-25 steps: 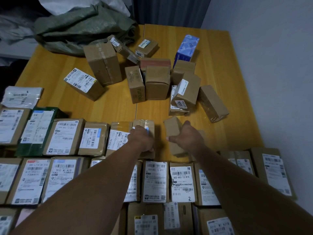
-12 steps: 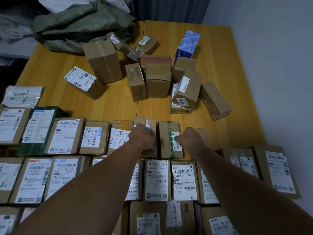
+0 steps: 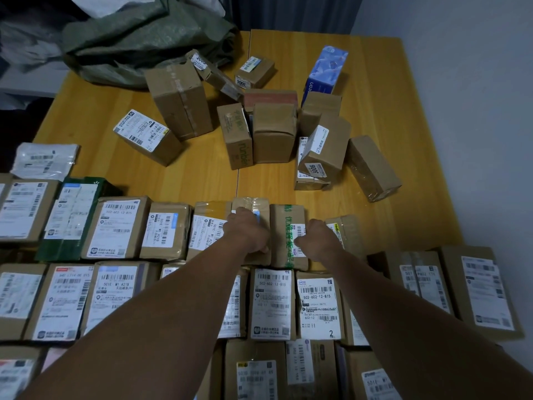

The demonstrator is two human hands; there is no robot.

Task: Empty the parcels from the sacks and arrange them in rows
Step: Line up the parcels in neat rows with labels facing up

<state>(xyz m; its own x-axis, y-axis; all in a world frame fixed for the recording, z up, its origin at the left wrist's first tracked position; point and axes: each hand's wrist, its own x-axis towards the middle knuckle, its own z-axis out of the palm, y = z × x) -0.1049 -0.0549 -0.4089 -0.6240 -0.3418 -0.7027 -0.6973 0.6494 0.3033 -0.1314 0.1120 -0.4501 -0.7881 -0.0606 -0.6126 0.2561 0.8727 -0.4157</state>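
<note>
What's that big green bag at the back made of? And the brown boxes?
The green sack looks like woven plastic: crinkly folds and a dull sheen. The brown boxes look like matte cardboard, sealed with shiny clear tape.

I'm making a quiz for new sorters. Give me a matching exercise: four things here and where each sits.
Things: 1 sack; 2 blue box; 3 green-taped box; 4 plastic pouch.
Places: A between the left hand and right hand; B far left corner of the table; C nearest the table's far right corner; D left table edge, behind the rows.
Pairs: 1-B, 2-C, 3-A, 4-D.
</note>
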